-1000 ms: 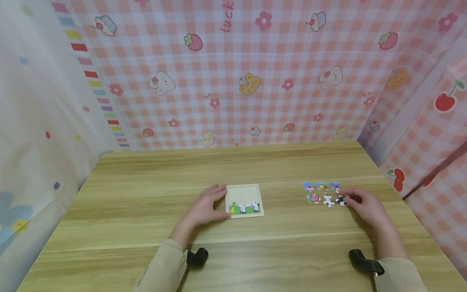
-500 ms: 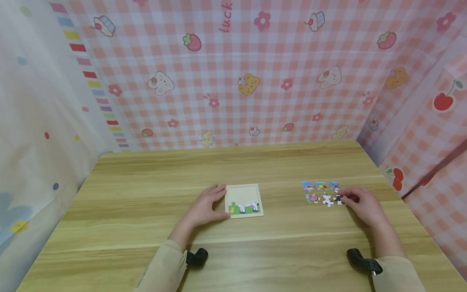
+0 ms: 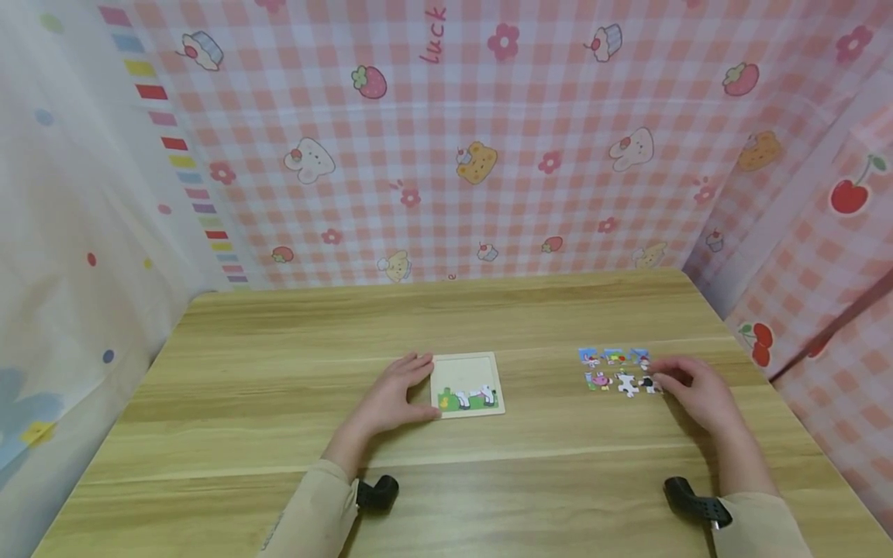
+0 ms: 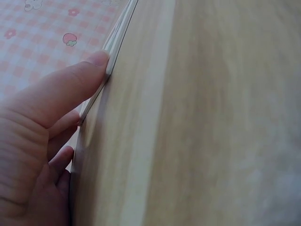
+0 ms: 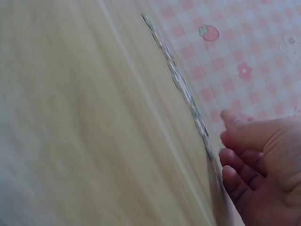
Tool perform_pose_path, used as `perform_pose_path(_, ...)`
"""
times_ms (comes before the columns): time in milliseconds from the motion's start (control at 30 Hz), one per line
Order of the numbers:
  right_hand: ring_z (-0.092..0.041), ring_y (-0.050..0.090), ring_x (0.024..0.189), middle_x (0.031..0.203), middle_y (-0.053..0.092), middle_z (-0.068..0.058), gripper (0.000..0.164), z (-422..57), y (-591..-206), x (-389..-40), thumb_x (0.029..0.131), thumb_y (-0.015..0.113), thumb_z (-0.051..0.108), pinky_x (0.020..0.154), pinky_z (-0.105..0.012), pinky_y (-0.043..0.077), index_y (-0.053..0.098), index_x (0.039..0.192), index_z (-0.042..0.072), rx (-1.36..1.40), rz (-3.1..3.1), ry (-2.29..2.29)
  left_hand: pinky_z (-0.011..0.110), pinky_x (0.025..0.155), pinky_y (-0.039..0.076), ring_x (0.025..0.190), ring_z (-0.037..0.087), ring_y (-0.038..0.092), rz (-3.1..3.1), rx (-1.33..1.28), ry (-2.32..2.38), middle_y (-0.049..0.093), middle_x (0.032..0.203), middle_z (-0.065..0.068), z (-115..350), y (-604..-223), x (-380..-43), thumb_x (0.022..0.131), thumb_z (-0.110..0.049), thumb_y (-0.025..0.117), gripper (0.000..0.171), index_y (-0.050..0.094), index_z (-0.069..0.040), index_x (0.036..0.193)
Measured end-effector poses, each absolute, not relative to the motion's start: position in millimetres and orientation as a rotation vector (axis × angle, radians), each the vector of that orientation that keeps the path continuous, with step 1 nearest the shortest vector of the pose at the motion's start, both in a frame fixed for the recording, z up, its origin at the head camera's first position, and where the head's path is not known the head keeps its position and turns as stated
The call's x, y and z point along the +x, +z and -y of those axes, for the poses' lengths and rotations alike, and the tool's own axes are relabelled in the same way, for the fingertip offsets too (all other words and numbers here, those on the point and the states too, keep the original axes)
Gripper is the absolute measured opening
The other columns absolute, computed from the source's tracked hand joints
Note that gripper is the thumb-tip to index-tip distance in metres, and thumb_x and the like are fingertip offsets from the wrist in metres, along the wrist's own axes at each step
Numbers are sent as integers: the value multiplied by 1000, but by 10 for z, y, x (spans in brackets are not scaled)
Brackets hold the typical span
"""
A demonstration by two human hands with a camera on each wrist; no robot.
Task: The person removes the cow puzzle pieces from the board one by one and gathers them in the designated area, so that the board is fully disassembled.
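My left hand (image 3: 391, 395) holds the left side of a square wooden puzzle frame (image 3: 466, 357), thumb at the near corner and fingertips at the far one. In the left wrist view the thumb (image 4: 70, 89) presses the frame's edge. Joined pieces with a white animal's legs on green grass (image 3: 476, 397) fill the frame's near strip; bare wood shows behind them. My right hand (image 3: 698, 394) is by the right end of the loose jigsaw pieces, fingertips right at a black-and-white piece (image 3: 649, 384). In the right wrist view its fingers (image 5: 240, 181) are loosely bent, with no piece visible between them.
Several loose jigsaw pieces (image 3: 615, 356) lie in two short rows on the wooden table (image 3: 391, 318), right of the frame. A pink checked cloth (image 3: 446, 209) hangs along the table's back edge, and more cloth hangs at both sides. Black wrist-camera mounts (image 3: 698, 504) stick out from the sleeves.
The right fingertips have shifted very slightly left at the black-and-white piece, which sits a little further left than a second ago. My left hand and the frame have stayed put.
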State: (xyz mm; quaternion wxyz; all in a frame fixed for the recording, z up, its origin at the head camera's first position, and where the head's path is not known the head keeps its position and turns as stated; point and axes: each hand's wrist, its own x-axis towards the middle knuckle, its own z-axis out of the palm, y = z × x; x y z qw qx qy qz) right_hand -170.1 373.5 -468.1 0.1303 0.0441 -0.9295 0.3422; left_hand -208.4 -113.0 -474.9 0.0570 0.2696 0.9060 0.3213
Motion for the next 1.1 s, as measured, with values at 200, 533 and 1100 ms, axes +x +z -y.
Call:
perform_pose_path(200,-3,53,77,94,66,-13,17,-3503,-4543,-1716,94,68,8,65,-18,44,69,106,-3,174,2695,1060,50,119,17,148,34,20,-2752,830,972,36,157,8,1117,-4761,-2083,80,-40,83,84,47,0,145)
perform_pose_path(533,-13,58,80,95,68,-9,16,-2808,-4452,-1863,90,71,3,69,-24,49,70,106,-1,462,2720,1214,53,118,17,149,34,15,-2720,863,965,32,158,1,1125,-4766,-2072,79,-39,83,82,48,-4,145)
perform_pose_path(1100,-12,58,85,94,66,2,20,-1595,-4492,-2126,91,72,12,75,-29,52,71,111,5,952,2832,1242,51,118,19,149,29,16,-2747,824,932,33,158,-1,1117,-4781,-2074,81,-40,81,79,49,-7,145)
